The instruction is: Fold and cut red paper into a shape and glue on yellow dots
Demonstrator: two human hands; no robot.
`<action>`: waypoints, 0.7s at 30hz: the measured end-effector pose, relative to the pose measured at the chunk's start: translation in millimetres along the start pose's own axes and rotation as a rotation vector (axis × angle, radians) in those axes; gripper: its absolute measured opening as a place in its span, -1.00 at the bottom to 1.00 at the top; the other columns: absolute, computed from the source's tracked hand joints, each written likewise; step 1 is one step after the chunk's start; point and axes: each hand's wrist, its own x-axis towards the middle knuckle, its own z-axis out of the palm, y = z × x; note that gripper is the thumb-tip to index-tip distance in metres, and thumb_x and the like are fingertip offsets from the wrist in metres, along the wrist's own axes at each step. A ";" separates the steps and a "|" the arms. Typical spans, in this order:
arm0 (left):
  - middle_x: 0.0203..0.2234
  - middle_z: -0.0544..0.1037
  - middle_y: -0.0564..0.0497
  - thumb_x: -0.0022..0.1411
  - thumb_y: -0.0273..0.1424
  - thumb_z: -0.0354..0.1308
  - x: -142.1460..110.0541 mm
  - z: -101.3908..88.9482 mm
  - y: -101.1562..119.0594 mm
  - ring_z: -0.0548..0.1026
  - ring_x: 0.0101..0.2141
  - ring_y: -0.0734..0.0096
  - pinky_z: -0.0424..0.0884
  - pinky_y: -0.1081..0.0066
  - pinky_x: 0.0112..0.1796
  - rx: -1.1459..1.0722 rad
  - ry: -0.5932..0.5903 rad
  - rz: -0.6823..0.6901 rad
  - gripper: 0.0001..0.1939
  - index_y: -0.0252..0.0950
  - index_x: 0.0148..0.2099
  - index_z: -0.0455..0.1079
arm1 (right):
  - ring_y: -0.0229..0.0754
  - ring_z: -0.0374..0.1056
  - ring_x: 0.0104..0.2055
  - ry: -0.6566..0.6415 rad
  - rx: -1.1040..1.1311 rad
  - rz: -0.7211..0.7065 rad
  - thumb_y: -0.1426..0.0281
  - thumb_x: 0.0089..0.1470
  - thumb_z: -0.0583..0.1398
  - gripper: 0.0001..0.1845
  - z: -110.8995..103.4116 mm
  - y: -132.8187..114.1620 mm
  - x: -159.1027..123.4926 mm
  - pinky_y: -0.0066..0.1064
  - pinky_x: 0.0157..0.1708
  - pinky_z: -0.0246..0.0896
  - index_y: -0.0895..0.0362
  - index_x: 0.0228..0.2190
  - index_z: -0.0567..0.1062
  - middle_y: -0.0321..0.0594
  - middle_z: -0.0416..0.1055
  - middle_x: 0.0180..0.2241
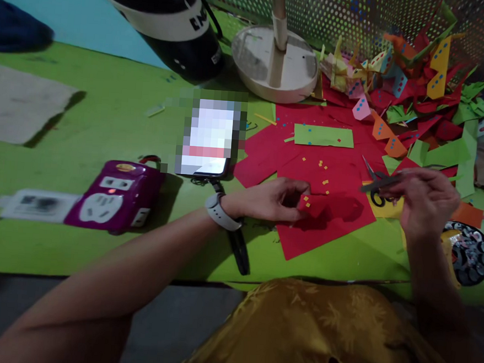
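My left hand (pixel 271 199), with a white watch on the wrist, pinches a small piece of red paper (pixel 315 205) dotted with tiny yellow squares, low over a red sheet (pixel 325 231) on the green table. My right hand (pixel 425 200) is closed round a thin stick-like item I cannot make out, hovering just right of black scissors (pixel 376 185) that lie on a yellow paper (pixel 387 208). A green paper strip (pixel 323 136) lies further back on the red sheets.
A heap of coloured folded papers (pixel 414 88) fills the back right. A lamp base (pixel 275 62) and black helmet (pixel 170 21) stand behind. A phone (pixel 209 140), purple power strip (pixel 114 194) and round tin (pixel 469 252) lie around. Table front edge (pixel 94 276) is near.
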 end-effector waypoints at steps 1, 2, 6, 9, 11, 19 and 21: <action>-0.60 0.31 0.18 0.11 -0.35 0.24 0.0 0.6 -0.2 0.25 -0.60 0.60 0.16 0.55 -0.57 -0.026 -0.001 -0.001 -0.79 -0.27 -0.38 0.23 | -0.26 0.41 -0.65 0.012 0.187 0.122 0.18 -0.04 0.32 -0.76 -0.5 -0.8 4.5 -0.47 -0.68 0.27 0.10 -0.48 0.58 -0.33 0.50 -0.65; -0.60 0.32 0.18 0.11 -0.36 0.24 0.0 1.1 -0.6 0.25 -0.60 0.61 0.16 0.55 -0.58 -0.049 -0.001 0.001 -0.79 -0.27 -0.37 0.23 | -0.31 0.35 -0.70 0.006 0.346 0.270 0.15 -0.03 0.29 -0.72 -1.4 -0.6 9.1 -0.52 -0.75 0.16 0.12 -0.53 0.56 -0.34 0.45 -0.70; -0.57 0.38 0.14 0.13 -0.36 0.25 -0.5 1.8 -2.4 0.30 -0.58 0.62 0.20 0.58 -0.57 -0.080 0.008 0.006 -0.79 -0.29 -0.35 0.25 | -0.50 0.14 -0.77 0.038 0.731 0.773 0.36 -0.01 0.19 -0.76 -4.2 13.0 20.6 -0.65 -0.80 -0.12 0.09 -0.66 0.38 -0.44 0.30 -0.76; -0.56 0.45 0.09 0.15 -0.33 0.25 -1.0 1.1 -3.9 0.37 -0.56 0.58 0.24 0.58 -0.56 -0.080 -0.015 -0.041 -0.78 -0.29 -0.33 0.25 | -0.49 0.20 -0.71 0.063 0.855 0.818 0.45 -0.06 0.15 -0.78 -2.0 30.4 18.4 -0.65 -0.74 -0.01 0.08 -0.67 0.29 -0.46 0.31 -0.73; -0.57 0.48 0.07 0.16 -0.31 0.25 -1.2 0.9 -4.7 0.40 -0.57 0.55 0.25 0.56 -0.56 -0.094 -0.034 -0.074 -0.77 -0.29 -0.32 0.25 | -0.45 0.27 -0.66 0.082 0.843 0.803 0.46 -0.11 0.16 -0.84 1.2 39.5 15.2 -0.62 -0.70 0.08 0.08 -0.64 0.31 -0.44 0.38 -0.68; -0.61 0.45 0.12 0.14 -0.31 0.27 -1.8 1.6 -5.9 0.35 -0.61 0.58 0.20 0.58 -0.60 -0.104 -0.019 -0.095 -0.74 -0.28 -0.33 0.24 | -0.29 0.43 -0.57 0.070 0.351 0.524 0.30 -0.09 0.27 -0.88 9.5 42.5 12.9 -0.50 -0.60 0.28 0.09 -0.49 0.45 -0.36 0.50 -0.60; -0.60 0.45 0.11 0.13 -0.31 0.27 -2.0 1.5 -5.6 0.36 -0.60 0.57 0.22 0.58 -0.59 -0.101 -0.018 -0.094 -0.75 -0.28 -0.33 0.24 | -0.32 0.36 -0.64 0.058 0.224 0.407 0.26 -0.13 0.34 -0.77 9.4 42.7 13.6 -0.51 -0.65 0.23 0.09 -0.49 0.43 -0.42 0.44 -0.65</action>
